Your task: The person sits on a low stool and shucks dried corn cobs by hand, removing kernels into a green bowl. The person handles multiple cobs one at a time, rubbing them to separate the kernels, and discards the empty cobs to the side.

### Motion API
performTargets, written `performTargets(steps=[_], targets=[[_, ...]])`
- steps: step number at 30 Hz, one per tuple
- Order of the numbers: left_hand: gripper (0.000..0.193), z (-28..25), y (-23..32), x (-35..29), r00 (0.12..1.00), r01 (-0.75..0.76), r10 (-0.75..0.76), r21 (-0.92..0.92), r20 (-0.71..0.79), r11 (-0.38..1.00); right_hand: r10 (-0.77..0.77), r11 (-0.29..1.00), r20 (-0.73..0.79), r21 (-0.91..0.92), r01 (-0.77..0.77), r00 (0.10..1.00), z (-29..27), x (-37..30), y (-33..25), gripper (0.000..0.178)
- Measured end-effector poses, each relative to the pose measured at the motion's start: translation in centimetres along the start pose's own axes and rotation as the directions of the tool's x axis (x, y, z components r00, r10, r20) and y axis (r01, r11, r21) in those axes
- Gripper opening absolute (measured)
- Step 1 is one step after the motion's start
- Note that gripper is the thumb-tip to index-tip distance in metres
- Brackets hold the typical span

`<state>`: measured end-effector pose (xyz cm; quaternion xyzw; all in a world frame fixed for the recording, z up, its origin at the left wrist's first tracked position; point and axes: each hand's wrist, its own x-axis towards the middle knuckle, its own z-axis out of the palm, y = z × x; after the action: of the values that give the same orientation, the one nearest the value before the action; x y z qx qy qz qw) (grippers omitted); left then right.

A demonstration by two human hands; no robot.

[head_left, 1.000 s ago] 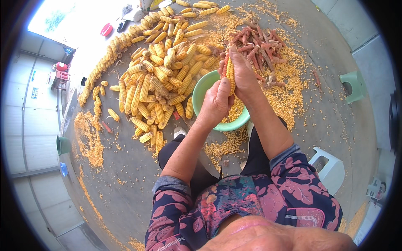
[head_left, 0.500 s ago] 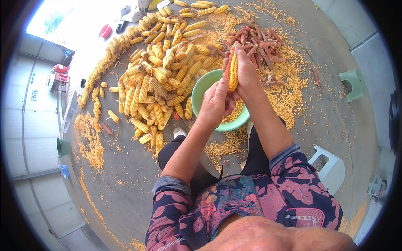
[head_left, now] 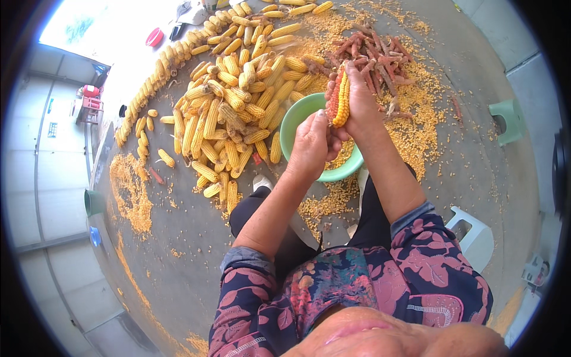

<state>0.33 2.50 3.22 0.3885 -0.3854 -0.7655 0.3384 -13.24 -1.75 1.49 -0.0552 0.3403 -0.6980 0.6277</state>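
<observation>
- A long, tapered ear of corn with a reddish bare side and a band of hard yellow kernels (head_left: 342, 101) stood tilted in the air, above the far side of a round pale-green basin (head_left: 342, 174).
- The right hand (head_left: 364, 110) was clamped around it from the right, thumb running up toward the far tip. The left hand (head_left: 309, 141) was curled at the near end, its thumb beside the bare side; whether it gripped the ear or only touched it could not be told.
- The ear was probably light and stiff, unlikely to bend under a firm grip. The bare side looked rough and would likely give good friction; the kernel band seemed smoother, and kernels could come loose under a pushing thumb.
- The best hold was likely around the middle from the outer side, palm backing the core, with the near end steadied by the other hand.
- Against the frame half a second before, the kernel band looked narrower and more of the reddish side faced the camera, perhaps partly from turning.
- The ear and right hand had shifted slightly rightward relative to the basin, while the whole view had also moved a little.
</observation>
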Motion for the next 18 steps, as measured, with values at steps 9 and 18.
performTargets(steps=[9, 18], targets=[[0.047, 0.0, -0.2, 0.3, 0.987, -0.143, 0.159, 0.393, -0.008, 0.909, -0.079, 0.980, 0.026, -0.179, 0.083, 0.997, -0.3, 0.0, 1.8, 0.045], [0.040, 0.3, -0.1, 1.0, 0.993, -0.093, 0.111, 0.365, -0.029, 0.926, -0.105, 0.971, 0.006, -0.215, 0.104, 0.994, -0.5, 0.1, 1.5, 0.049]])
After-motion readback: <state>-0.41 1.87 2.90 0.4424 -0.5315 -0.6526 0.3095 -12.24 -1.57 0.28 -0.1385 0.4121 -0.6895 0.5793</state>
